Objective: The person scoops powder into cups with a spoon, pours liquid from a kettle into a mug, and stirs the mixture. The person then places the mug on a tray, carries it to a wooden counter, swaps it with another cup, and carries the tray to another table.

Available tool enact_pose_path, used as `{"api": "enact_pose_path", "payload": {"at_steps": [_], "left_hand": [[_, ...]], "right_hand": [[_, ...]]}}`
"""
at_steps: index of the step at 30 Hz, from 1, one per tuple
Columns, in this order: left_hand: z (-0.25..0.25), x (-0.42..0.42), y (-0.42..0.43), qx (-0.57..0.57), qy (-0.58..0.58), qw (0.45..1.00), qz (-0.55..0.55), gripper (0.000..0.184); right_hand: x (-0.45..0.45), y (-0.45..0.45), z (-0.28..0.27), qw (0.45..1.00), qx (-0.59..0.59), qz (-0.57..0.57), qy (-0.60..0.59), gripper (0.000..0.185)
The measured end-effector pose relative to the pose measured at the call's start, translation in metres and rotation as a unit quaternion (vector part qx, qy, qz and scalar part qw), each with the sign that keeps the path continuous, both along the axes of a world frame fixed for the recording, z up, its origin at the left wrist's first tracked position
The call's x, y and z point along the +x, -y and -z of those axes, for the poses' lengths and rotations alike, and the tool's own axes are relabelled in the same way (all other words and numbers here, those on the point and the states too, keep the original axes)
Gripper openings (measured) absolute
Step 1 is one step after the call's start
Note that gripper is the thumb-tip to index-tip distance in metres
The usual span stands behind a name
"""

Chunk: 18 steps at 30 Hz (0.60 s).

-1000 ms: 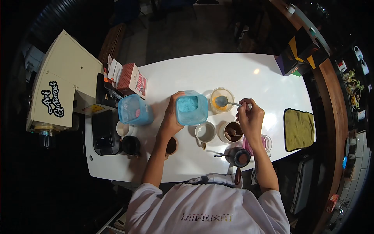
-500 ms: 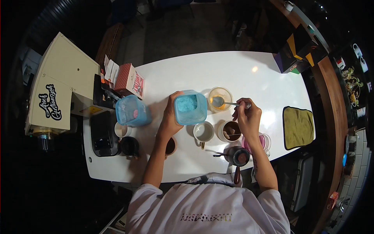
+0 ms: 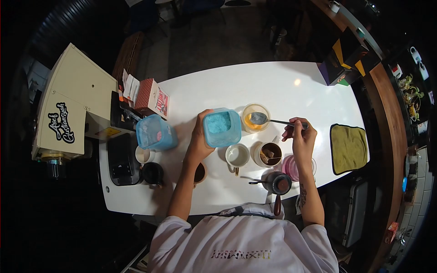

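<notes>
My left hand [image 3: 197, 142] is wrapped round a light-blue plastic container [image 3: 224, 139] with pale grains inside. In my right hand [image 3: 302, 137] is the handle of a metal spoon [image 3: 278, 121], gripped between fingers and thumb. The bowl of the spoon is over a clear plastic cup [image 3: 266, 110] with something orange-yellow at its bottom. Whether the bowl carries anything is not clear. Just below the container stands a white mug [image 3: 237, 164]. Beside it a second mug [image 3: 258, 160] contains dark liquid and what looks like a tea bag with its string.
Another blue container [image 3: 157, 136] stands left, near a cream-coloured machine [image 3: 68, 104]. A small dark pot [image 3: 276, 183] with a wooden handle and a pink-filled clear vessel [image 3: 291, 168] are close to my right forearm. A green cloth [image 3: 348, 149] lies at the right edge.
My right hand has moved to the right and slightly down. The spoon now lies more level, its bowl shifted a little right over the cup. My left hand keeps the container almost still.
</notes>
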<state>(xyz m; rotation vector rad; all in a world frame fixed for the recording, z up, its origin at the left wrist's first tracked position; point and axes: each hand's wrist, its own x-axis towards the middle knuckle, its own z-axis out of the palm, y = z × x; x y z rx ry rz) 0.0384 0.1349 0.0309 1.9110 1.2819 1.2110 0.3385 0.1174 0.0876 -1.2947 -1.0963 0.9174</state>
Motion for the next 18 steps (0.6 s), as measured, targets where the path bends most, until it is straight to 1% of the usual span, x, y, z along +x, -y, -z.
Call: {"api": "enact_pose_path", "payload": {"at_steps": [3,9,13,16,18], "left_hand": [[0.002,0.000,0.000,-0.002,-0.007,1.000,-0.005,0.091],[0.004,0.000,-0.001,0.013,-0.018,1.000,-0.010,0.092],[0.002,-0.001,-0.001,-0.006,-0.020,1.000,-0.014,0.091],[0.002,-0.003,-0.002,-0.004,-0.014,1.000,-0.005,0.089],[0.003,-0.003,-0.003,0.013,-0.017,1.000,-0.005,0.088]], "right_hand": [[0.006,0.006,-0.011,1.000,0.000,0.013,-0.018,0.031],[0.013,0.028,-0.038,0.999,0.001,0.009,-0.046,0.031],[0.017,0.045,-0.050,0.999,0.013,-0.009,-0.047,0.031],[0.017,0.057,-0.052,0.997,0.052,-0.050,-0.036,0.029],[0.011,0.066,-0.058,0.996,0.050,-0.061,-0.032,0.028]]}}
